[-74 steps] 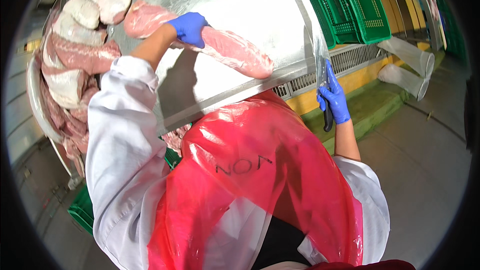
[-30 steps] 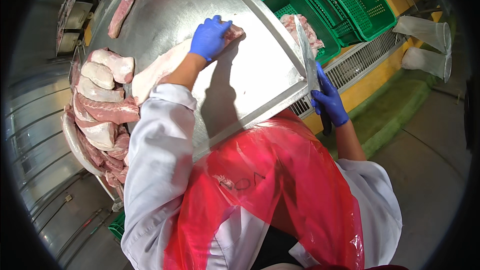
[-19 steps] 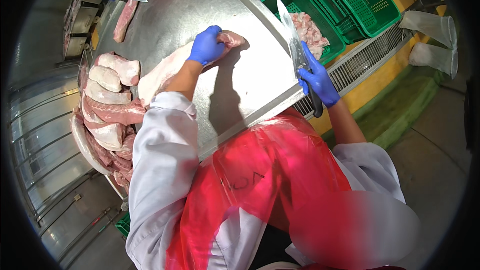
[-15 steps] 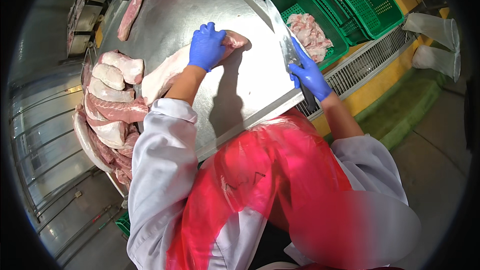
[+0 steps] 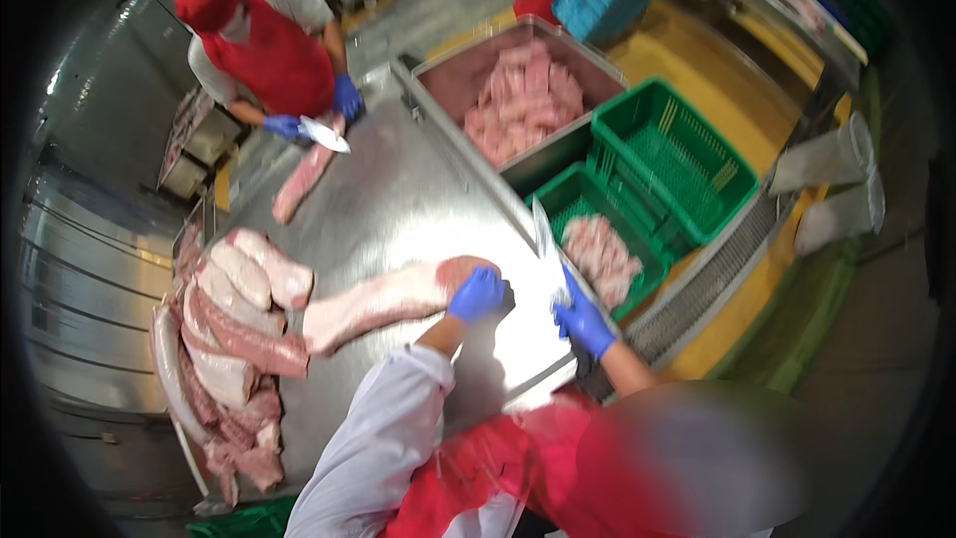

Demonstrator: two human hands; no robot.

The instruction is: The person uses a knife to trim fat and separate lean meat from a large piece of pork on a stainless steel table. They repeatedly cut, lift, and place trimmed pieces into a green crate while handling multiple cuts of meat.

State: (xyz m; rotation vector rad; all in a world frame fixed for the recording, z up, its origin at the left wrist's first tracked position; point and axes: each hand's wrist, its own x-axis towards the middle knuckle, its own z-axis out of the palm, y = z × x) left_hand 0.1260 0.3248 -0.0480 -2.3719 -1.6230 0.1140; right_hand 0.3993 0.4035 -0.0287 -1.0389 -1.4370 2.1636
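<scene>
Fingers of the left hand (image 5: 479,294) curl at the right end of a meat slab (image 5: 383,305) — grip unclear — that stretches leftward from them across the tabletop (image 5: 398,209); likely heavy, soft, slippery, best held there. The right hand (image 5: 585,325) grips a knife (image 5: 544,236).

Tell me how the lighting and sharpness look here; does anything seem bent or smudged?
In the head view, glare whitens the metal table near the left hand, while a shadow darkens it beside that forearm; also in the head view, the knife in the right hand looks slightly blurred, the metal grate curves, and a smooth smudge veils the lower right.
</scene>
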